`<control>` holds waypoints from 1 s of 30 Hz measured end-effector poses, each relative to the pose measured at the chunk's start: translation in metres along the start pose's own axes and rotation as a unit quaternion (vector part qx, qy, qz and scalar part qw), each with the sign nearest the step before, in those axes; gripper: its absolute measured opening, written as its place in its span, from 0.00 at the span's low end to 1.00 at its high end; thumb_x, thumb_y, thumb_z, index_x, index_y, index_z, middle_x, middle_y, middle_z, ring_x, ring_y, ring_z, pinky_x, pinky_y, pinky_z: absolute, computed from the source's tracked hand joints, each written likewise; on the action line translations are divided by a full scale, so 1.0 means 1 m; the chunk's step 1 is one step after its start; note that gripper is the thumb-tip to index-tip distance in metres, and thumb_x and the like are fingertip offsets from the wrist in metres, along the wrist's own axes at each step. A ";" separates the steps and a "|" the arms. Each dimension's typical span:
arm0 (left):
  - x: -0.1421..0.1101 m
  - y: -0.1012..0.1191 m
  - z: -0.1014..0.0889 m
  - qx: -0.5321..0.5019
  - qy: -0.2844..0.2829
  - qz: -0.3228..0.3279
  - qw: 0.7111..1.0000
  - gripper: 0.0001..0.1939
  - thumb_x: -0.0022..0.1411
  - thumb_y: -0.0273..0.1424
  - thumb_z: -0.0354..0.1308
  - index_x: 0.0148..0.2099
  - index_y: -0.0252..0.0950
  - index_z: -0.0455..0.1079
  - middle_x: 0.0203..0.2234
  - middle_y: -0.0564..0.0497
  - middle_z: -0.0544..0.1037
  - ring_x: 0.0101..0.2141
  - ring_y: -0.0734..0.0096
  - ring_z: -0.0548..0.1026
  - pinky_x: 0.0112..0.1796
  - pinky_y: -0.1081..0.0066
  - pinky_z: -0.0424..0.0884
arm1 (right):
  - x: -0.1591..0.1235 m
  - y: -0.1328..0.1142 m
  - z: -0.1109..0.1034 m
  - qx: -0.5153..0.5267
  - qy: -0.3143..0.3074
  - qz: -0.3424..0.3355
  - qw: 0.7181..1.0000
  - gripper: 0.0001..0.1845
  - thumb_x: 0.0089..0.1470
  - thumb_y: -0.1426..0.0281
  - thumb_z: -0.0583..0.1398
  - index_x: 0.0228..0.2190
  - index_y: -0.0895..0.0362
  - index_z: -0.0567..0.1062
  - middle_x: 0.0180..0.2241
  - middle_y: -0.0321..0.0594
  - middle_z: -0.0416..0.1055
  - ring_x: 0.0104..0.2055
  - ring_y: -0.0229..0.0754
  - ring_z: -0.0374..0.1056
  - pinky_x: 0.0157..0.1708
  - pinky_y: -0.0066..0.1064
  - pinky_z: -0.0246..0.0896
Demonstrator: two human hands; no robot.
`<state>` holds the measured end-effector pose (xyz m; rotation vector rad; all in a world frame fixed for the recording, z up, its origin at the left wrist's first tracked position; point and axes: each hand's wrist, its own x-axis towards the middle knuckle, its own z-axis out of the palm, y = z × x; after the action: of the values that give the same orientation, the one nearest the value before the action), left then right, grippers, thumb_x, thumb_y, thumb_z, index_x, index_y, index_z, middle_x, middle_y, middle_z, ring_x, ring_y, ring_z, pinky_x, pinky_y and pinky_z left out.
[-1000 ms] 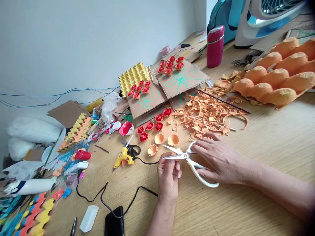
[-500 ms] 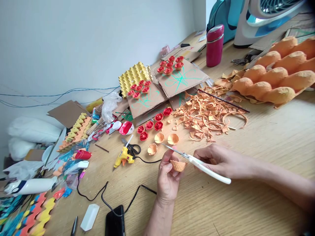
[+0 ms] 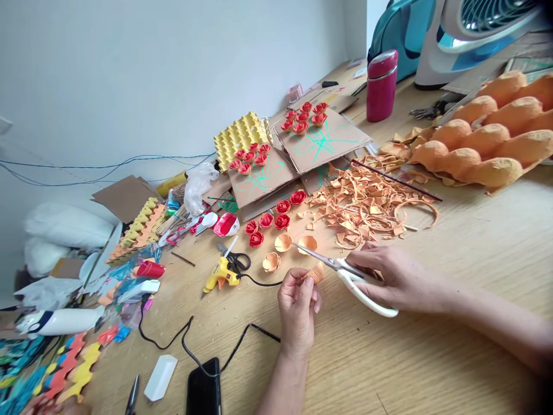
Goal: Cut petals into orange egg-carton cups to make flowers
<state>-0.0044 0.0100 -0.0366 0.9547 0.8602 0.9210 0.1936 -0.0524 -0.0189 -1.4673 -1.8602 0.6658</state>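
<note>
My left hand [image 3: 298,314] pinches a small orange egg-carton cup [image 3: 317,272] between thumb and fingers, and the fingers cover part of it. Just to the right, my right hand [image 3: 393,279] grips scissors [image 3: 360,294] with white handles. Their blades point left and pass above the cup, apart from it as far as I can see. Beyond the blades lie two plain orange cups, one [image 3: 283,242] beside the other [image 3: 307,245]. Closer in sits a layered orange cup [image 3: 271,262]. Several red paper-pulp roses [image 3: 282,222] stand behind them.
Orange scraps [image 3: 363,202] are heaped ahead, near an orange egg tray [image 3: 479,138]. A yellow glue gun [image 3: 220,275] with its black cord [image 3: 185,334] and black scissors [image 3: 238,260] lie left. A phone [image 3: 204,386] lies in front. Another person's hand [image 3: 54,406] shows bottom left.
My left hand has tipped the cup and now pinches it from the near side. The scissors have turned so their handle loop shows. Another person's hand has appeared at bottom left.
</note>
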 end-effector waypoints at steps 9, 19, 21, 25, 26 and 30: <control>0.003 0.001 -0.002 -0.014 0.043 0.041 0.998 0.11 0.54 0.34 0.68 0.33 0.37 0.69 0.23 0.57 0.71 0.19 0.85 0.58 0.17 0.83 0.54 | 0.002 0.001 0.000 -0.194 0.014 -0.075 0.978 0.12 0.59 0.58 0.57 0.31 0.54 0.68 0.30 0.39 0.72 0.31 0.45 0.66 0.42 0.40 0.52; 0.003 0.001 -0.003 -0.035 0.011 0.020 0.999 0.10 0.53 0.34 0.69 0.34 0.35 0.72 0.22 0.56 0.68 0.20 0.83 0.60 0.17 0.83 0.57 | 0.001 -0.001 0.005 -0.250 0.041 -0.077 0.964 0.14 0.59 0.57 0.57 0.36 0.55 0.71 0.33 0.42 0.73 0.35 0.48 0.67 0.48 0.47 0.49; 0.003 0.000 -0.004 -0.037 0.005 0.019 0.999 0.10 0.53 0.34 0.68 0.34 0.35 0.71 0.22 0.56 0.69 0.20 0.83 0.60 0.16 0.83 0.57 | 0.001 -0.002 0.005 -0.243 0.030 -0.072 0.967 0.14 0.59 0.57 0.56 0.36 0.55 0.71 0.33 0.41 0.72 0.35 0.48 0.67 0.48 0.47 0.49; 0.002 0.000 -0.003 -0.041 -0.007 0.010 0.999 0.10 0.54 0.34 0.68 0.35 0.36 0.71 0.21 0.57 0.68 0.20 0.82 0.60 0.16 0.84 0.58 | 0.001 -0.003 0.005 -0.234 0.014 -0.067 0.970 0.14 0.59 0.56 0.56 0.35 0.55 0.70 0.32 0.41 0.71 0.35 0.48 0.67 0.48 0.47 0.50; 0.002 0.000 -0.003 -0.041 -0.011 0.008 0.999 0.10 0.54 0.34 0.68 0.35 0.36 0.71 0.20 0.57 0.67 0.20 0.82 0.60 0.16 0.84 0.58 | 0.001 -0.003 0.005 -0.234 0.013 -0.067 0.970 0.15 0.59 0.56 0.55 0.35 0.55 0.70 0.33 0.41 0.71 0.35 0.49 0.67 0.49 0.47 0.50; 0.001 0.000 -0.001 -0.035 -0.026 0.007 0.999 0.10 0.54 0.33 0.68 0.34 0.36 0.71 0.18 0.58 0.66 0.19 0.83 0.59 0.16 0.84 0.58 | 0.001 -0.002 0.006 -0.234 0.014 -0.065 0.970 0.16 0.59 0.55 0.55 0.36 0.55 0.70 0.34 0.42 0.71 0.37 0.50 0.66 0.49 0.49 0.49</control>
<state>-0.0046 0.0109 -0.0374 0.9207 0.7731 0.9277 0.1881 -0.0521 -0.0209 -1.6067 -2.1670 0.1418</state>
